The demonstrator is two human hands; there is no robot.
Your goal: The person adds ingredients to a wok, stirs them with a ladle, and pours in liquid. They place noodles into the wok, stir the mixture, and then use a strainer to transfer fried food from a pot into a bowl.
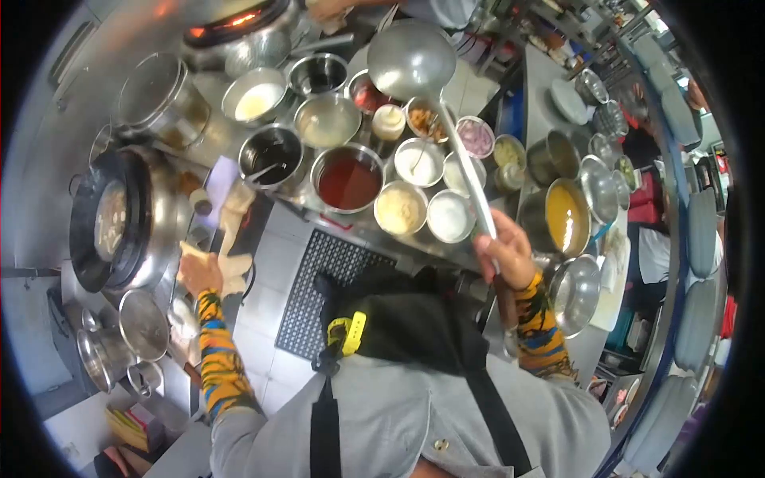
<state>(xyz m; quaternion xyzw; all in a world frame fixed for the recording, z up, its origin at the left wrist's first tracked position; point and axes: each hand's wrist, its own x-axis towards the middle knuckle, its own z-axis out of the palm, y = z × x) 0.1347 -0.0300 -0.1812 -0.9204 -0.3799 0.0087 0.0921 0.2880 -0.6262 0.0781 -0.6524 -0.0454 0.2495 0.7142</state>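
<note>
My right hand [510, 251] is closed around the handle of a large metal ladle [412, 64], whose bowl hangs over the far side of the bowls. Below it stand a bowl of red sauce [347, 178], a bowl of dark liquid [272, 154], a white powder bowl [450, 216] and a bowl of chopped pale food [400, 209]. My left hand [199, 269] grips a beige cloth [233, 267] beside the wok [111, 220] at the left. Pale food lies inside this wok.
Another wok with flames [239, 24] stands at the top left, near another person's hand [328, 12]. A lidded pot [159, 99] is at the left. At the right are a pot of yellow liquid [564, 215] and metal bowls [575, 295]. A black mat [319, 291] covers floor tiles.
</note>
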